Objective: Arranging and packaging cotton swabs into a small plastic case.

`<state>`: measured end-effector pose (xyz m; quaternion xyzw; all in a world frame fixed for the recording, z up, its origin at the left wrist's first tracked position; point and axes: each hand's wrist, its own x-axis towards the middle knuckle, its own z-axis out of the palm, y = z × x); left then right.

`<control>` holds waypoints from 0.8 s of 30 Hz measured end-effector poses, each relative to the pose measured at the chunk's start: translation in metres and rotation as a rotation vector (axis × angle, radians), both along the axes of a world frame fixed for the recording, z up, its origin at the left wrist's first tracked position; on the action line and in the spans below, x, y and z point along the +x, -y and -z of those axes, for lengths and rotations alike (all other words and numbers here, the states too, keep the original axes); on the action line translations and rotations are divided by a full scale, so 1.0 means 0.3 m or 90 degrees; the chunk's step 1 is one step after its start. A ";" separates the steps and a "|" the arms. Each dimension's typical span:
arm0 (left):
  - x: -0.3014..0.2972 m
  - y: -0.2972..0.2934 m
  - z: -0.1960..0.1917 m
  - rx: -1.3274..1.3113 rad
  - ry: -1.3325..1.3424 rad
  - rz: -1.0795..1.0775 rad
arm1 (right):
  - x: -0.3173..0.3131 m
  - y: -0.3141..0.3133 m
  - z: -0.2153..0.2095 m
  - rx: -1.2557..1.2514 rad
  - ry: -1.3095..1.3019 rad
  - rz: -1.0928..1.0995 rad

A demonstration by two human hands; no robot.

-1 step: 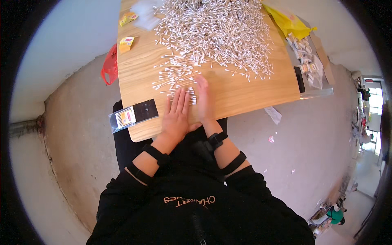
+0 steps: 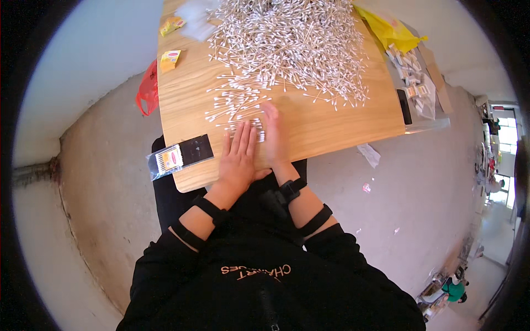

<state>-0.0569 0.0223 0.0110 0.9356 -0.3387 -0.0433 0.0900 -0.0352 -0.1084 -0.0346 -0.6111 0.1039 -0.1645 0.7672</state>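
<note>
My left hand [image 2: 238,154] lies flat with fingers stretched forward, over a small batch of cotton swabs [image 2: 260,134] near the table's front edge. Beside it my right hand [image 2: 274,132] stands on edge, fingers extended and slightly blurred, along the right ends of those swabs. Past the fingertips is a looser bunch of cotton swabs [image 2: 236,103]. A big heap of cotton swabs [image 2: 292,49] covers the far part of the wooden table [image 2: 337,128]. Swabs under my left palm are hidden.
At the front left corner a clear packet of swabs [image 2: 169,159] lies by a black flat piece [image 2: 197,149]. Yellow cards [image 2: 170,59] and clear bags [image 2: 197,22] lie far left. A red bag [image 2: 148,91] hangs left; a yellow bag [image 2: 392,30] and packets [image 2: 417,91] are right.
</note>
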 end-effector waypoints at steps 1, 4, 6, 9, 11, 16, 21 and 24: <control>-0.005 -0.004 0.000 0.000 0.000 0.001 | 0.000 -0.008 -0.008 -0.070 -0.032 -0.010; 0.000 -0.012 0.008 -0.033 -0.016 0.018 | 0.003 -0.011 -0.019 -0.051 -0.011 -0.004; 0.025 -0.003 0.012 -0.043 0.006 -0.059 | -0.001 -0.014 -0.024 -0.053 -0.018 0.001; 0.084 0.002 -0.007 -0.027 0.018 -0.107 | 0.010 -0.010 -0.017 -0.024 -0.022 0.016; 0.099 0.010 -0.008 -0.023 0.007 -0.080 | 0.012 0.014 0.004 0.004 -0.016 0.030; 0.100 -0.060 0.025 -0.085 0.004 0.016 | 0.020 0.012 -0.065 -0.093 -0.073 0.146; 0.088 -0.069 -0.005 -0.121 -0.001 0.019 | 0.055 0.091 -0.079 -0.548 -0.092 0.110; 0.095 -0.024 -0.028 -0.085 -0.002 -0.020 | 0.068 0.107 -0.065 -0.578 -0.054 0.104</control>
